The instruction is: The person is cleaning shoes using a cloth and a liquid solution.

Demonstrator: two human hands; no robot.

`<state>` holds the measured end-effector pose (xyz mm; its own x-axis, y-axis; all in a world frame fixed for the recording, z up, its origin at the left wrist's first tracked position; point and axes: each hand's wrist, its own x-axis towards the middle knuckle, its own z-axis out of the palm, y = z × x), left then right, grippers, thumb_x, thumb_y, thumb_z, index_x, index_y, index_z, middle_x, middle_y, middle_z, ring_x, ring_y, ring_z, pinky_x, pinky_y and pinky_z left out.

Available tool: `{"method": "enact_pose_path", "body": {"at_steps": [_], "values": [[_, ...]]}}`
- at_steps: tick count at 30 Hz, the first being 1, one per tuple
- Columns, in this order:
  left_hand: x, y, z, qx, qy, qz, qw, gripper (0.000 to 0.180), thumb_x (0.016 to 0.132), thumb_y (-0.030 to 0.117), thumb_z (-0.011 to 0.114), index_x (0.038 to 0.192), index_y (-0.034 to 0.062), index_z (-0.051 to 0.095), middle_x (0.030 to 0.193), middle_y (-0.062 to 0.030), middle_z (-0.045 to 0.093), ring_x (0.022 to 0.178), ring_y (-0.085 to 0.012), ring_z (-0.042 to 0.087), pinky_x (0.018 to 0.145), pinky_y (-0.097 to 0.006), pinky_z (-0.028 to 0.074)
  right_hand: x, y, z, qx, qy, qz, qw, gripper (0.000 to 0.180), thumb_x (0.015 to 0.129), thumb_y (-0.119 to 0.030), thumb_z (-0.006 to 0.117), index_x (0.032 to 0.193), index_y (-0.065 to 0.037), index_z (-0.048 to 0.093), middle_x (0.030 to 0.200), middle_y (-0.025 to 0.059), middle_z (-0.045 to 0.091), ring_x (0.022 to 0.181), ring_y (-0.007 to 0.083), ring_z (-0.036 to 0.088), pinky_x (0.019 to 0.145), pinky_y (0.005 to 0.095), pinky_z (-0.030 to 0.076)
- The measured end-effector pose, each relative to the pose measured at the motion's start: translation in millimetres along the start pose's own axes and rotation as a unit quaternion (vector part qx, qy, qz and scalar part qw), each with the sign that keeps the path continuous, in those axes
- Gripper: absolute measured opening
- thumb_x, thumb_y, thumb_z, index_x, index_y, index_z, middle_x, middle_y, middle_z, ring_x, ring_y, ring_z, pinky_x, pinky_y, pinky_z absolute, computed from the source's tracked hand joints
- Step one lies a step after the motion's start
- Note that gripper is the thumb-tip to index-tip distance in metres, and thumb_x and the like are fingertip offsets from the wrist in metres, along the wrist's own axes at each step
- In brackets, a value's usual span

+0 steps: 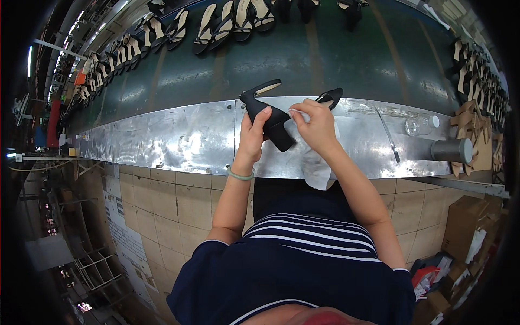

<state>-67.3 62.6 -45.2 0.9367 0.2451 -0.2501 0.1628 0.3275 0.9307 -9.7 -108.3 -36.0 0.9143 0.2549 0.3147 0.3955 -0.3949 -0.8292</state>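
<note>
My left hand (252, 135) grips a black high-heeled sandal (273, 120) above the metal bench. The sandal is tilted, with its block heel pointing down toward me and its ankle strap up at the far side. Close beside it, my right hand (317, 125) is closed in a pinch on a small white wad (293, 110), whose exact kind I cannot make out. A second black sandal (335, 97) shows just beyond my right hand, partly hidden by it. Under that hand a white cloth (317, 172) drapes over the bench's near edge.
On the metal bench (179, 138) to the right lie a thin metal rod (388, 134), a clear jar (418, 125) and a grey cylinder (452, 150). Beyond runs a green conveyor (271, 67) bearing rows of black sandals (219, 27). Cardboard boxes (467, 227) stand at the lower right.
</note>
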Motion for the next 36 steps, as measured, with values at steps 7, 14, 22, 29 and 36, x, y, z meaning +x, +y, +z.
{"method": "enact_pose_path", "body": {"at_steps": [7, 14, 22, 29, 36], "values": [[3, 2, 2, -0.007, 0.021, -0.015, 1.000, 0.037, 0.093, 0.039, 0.066, 0.112, 0.0084, 0.055, 0.096, -0.0014, 0.064, 0.084, -0.0100, 0.064, 0.064, -0.028, 0.056, 4, 9, 1, -0.057, -0.009, 0.011, 0.998, 0.010, 0.084, -0.014, 0.069, 0.085, -0.005, 0.073, 0.081, 0.0081, 0.067, 0.073, 0.0300, 0.065, 0.065, 0.0380, 0.049], [4, 5, 6, 0.014, 0.024, -0.002, 1.000, 0.035, 0.094, 0.037, 0.066, 0.106, 0.0057, 0.058, 0.090, -0.0012, 0.063, 0.078, -0.0084, 0.063, 0.063, -0.026, 0.055, 10, 11, -5, -0.087, -0.033, 0.016, 0.995, 0.010, 0.084, -0.013, 0.069, 0.086, -0.004, 0.073, 0.081, 0.0081, 0.067, 0.074, 0.0283, 0.065, 0.065, 0.0367, 0.049], [9, 4, 4, 0.042, 0.009, 0.013, 0.999, 0.041, 0.095, 0.038, 0.064, 0.117, 0.0045, 0.055, 0.098, -0.0057, 0.065, 0.085, -0.0133, 0.067, 0.066, -0.033, 0.061, 10, 16, -7, -0.072, -0.032, -0.015, 0.997, 0.010, 0.084, -0.013, 0.066, 0.084, -0.005, 0.071, 0.082, 0.0072, 0.067, 0.074, 0.0308, 0.066, 0.066, 0.0417, 0.049], [8, 7, 7, 0.060, 0.016, 0.011, 0.998, 0.040, 0.094, 0.039, 0.064, 0.113, 0.0044, 0.057, 0.097, -0.0059, 0.065, 0.085, -0.0134, 0.066, 0.066, -0.034, 0.061, 10, 10, -10, -0.080, -0.029, -0.015, 0.996, 0.010, 0.084, -0.013, 0.065, 0.084, -0.005, 0.071, 0.084, 0.0077, 0.068, 0.076, 0.0317, 0.066, 0.067, 0.0414, 0.050], [6, 12, 14, 0.037, 0.021, 0.026, 0.999, 0.039, 0.094, 0.038, 0.066, 0.109, 0.0033, 0.056, 0.091, -0.0025, 0.062, 0.076, -0.0079, 0.061, 0.061, -0.025, 0.053, 12, 8, -7, 0.030, -0.049, -0.026, 0.998, 0.009, 0.083, -0.012, 0.065, 0.085, -0.004, 0.071, 0.084, 0.0080, 0.068, 0.077, 0.0318, 0.066, 0.067, 0.0405, 0.051]]}}
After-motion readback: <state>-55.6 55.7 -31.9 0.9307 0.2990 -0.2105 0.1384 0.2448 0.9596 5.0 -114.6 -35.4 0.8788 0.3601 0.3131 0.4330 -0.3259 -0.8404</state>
